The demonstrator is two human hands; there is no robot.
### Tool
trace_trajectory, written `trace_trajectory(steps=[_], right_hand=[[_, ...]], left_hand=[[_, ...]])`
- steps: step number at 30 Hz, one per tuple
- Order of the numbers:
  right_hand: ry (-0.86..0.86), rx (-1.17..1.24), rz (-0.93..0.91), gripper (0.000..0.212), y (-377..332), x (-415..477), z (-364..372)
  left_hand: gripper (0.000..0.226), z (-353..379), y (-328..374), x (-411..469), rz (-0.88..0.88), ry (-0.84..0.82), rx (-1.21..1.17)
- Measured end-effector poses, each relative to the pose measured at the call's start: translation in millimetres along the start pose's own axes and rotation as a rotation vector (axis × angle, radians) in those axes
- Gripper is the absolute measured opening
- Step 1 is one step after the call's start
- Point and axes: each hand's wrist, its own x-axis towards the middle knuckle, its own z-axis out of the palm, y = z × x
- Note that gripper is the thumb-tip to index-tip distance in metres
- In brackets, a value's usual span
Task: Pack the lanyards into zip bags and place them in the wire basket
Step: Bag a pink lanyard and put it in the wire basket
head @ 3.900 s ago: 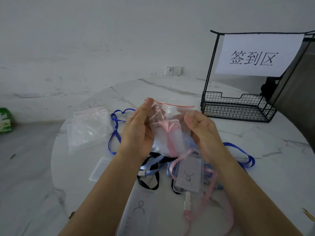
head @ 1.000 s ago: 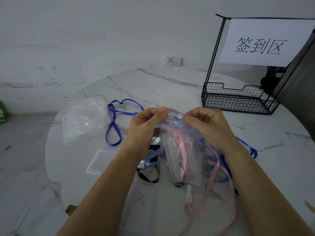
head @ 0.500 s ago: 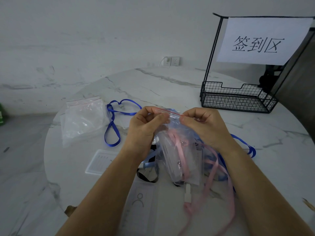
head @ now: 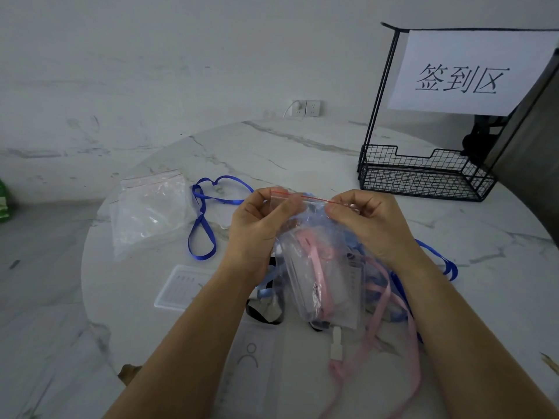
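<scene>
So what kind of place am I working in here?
Probably an event check-in desk: a sign reading 签到区 (sign-in area) on the wire basket, with lanyards and badge holders on a marble table.

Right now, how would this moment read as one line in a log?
step: sealing zip bag | left hand and right hand: pinching zip strip | contents: pink lanyard | wire basket: nothing visible inside

Clear zip bag [head: 320,285] with red seal line, pink lanyard [head: 317,267] inside; black wire basket [head: 423,179]; grey-veined white marble table [head: 272,146].
</scene>
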Motion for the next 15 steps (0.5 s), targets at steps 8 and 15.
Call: trace_trajectory(steps=[8,15], right_hand=[[0.082,-0.046,-0.014,0.012,10,5,-7],[0.078,-0.004,0.004,0.015,12,5,-9]], left_hand=[[0.011,-3,0,3,-0.005,0.050,-0.024],[0.010,-4,1,4,-0.006,0.096,-0.066]])
